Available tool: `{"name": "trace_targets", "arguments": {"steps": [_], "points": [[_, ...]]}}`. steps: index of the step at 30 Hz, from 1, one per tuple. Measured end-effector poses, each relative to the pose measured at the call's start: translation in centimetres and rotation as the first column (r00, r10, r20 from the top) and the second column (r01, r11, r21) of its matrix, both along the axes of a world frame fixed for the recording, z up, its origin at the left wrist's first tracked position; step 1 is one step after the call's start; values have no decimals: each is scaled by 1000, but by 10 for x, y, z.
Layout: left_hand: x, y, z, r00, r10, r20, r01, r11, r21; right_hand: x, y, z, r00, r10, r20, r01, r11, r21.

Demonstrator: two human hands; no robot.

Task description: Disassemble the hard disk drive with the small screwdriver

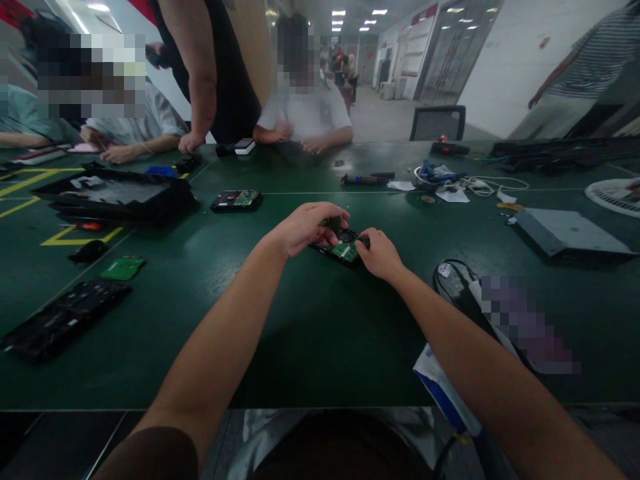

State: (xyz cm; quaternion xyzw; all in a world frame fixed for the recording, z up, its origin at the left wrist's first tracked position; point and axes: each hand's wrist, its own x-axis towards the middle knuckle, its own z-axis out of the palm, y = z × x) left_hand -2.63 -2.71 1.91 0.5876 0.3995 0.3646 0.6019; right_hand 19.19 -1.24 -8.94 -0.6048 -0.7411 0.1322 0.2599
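In the middle of the table lies a hard drive, a flat black unit with a green circuit board on its upper face. My left hand is over its far left side, fingers curled and closed around something small and dark that I cannot make out. My right hand grips the drive's right edge between thumb and fingers. Parts of the drive are hidden under both hands. Farther back on the left rests a similar hard drive, with its circuit board facing up.
Left are a black tray, a loose green circuit board and a long black panel. Right are a grey metal box, a cable and a cable heap. A screwdriver-like tool lies behind. People are across the table.
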Motion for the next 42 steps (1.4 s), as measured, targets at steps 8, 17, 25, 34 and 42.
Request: {"name": "trace_targets", "arguments": {"steps": [8,17,25,34,42], "points": [[0,4,-2,999,34,8,-34,999,11,-1,-2,2,1000,2,-2,-3,1000,-17],[2,5,0,961,224,-160,-166,936,312,0,0,-1,1000,1,-7,-1,1000,-2],[7,5,-12,847,506,-164,-301,710,636,1,0,-2,1000,1,-6,-1,1000,-5],[14,-6,-7,755,611,-238,-237,593,770,0,1,-2,1000,5,11,-5,1000,19],[15,-4,-14,845,495,-204,-227,676,701,0,0,-2,1000,4,10,-4,1000,18]]}}
